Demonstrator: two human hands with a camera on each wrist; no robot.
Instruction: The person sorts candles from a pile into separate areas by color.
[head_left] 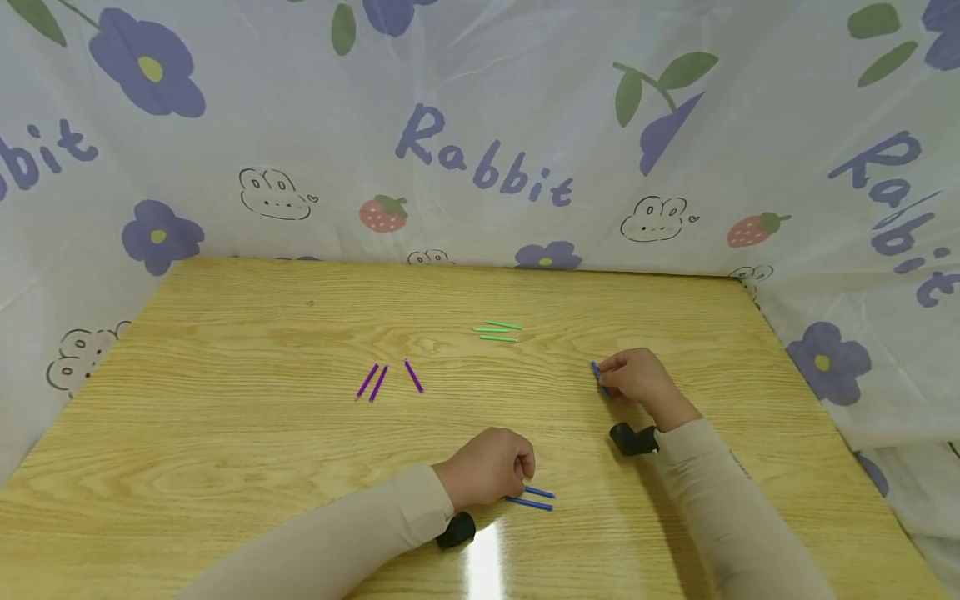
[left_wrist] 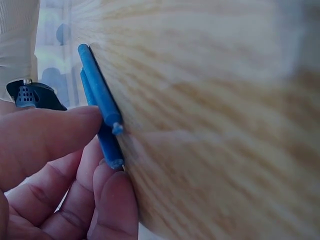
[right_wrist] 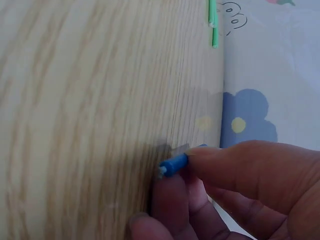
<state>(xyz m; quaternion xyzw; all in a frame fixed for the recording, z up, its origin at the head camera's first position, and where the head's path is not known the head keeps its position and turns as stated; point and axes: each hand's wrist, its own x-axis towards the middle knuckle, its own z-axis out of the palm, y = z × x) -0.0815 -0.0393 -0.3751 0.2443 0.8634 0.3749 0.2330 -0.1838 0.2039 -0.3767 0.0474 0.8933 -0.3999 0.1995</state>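
In the head view two thin blue candles [head_left: 540, 505] lie side by side near the front of the table. My left hand [head_left: 491, 467] is at their left ends. The left wrist view has its thumb and a curled finger pinching the farther blue candle [left_wrist: 111, 150], while the thumb tip sits right beside the other candle [left_wrist: 100, 85]. Farther right, my right hand [head_left: 637, 379] pinches a third blue candle [head_left: 596, 371] between thumb and finger. Its wick end [right_wrist: 170, 167] shows in the right wrist view, close over the wood.
Three purple candles [head_left: 378, 383] lie left of centre on the wooden table [head_left: 225, 433], one slanting the other way. Several green candles [head_left: 497, 338] form a loose group farther back. A printed cloth [head_left: 480, 83] hangs behind the table's back edge. Black cameras [head_left: 633, 439] are strapped to both wrists.
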